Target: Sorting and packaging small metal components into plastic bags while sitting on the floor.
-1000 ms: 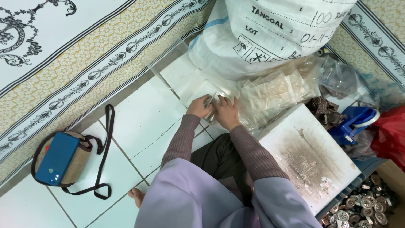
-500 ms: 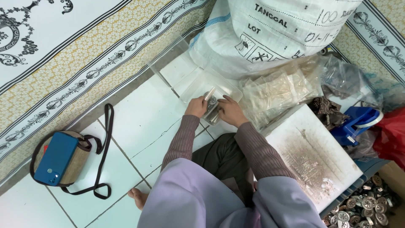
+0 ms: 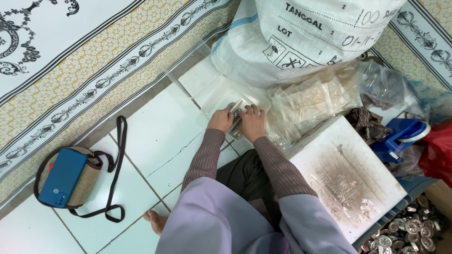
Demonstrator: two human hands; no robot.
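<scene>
Nearest, a bare foot [image 3: 154, 221] rests on the white tiled floor [image 3: 155, 136] with a blue phone [image 3: 62, 177] on a small strapped pouch [image 3: 87, 181] to the left, and a stained white board [image 3: 351, 178] lies at the right with metal caps [image 3: 405, 230] heaped beside it, seemingly kept within arm's reach. Farther out, the left hand [image 3: 221, 120] and right hand [image 3: 253, 123] meet, both clenched around a small clear packet [image 3: 237, 109] that sticks up between the fingertips over a shallow clear tray [image 3: 221, 96]. Beyond, a pile of filled plastic packets [image 3: 313, 101] lies right of the hands against a big white woven sack [image 3: 301, 37].
</scene>
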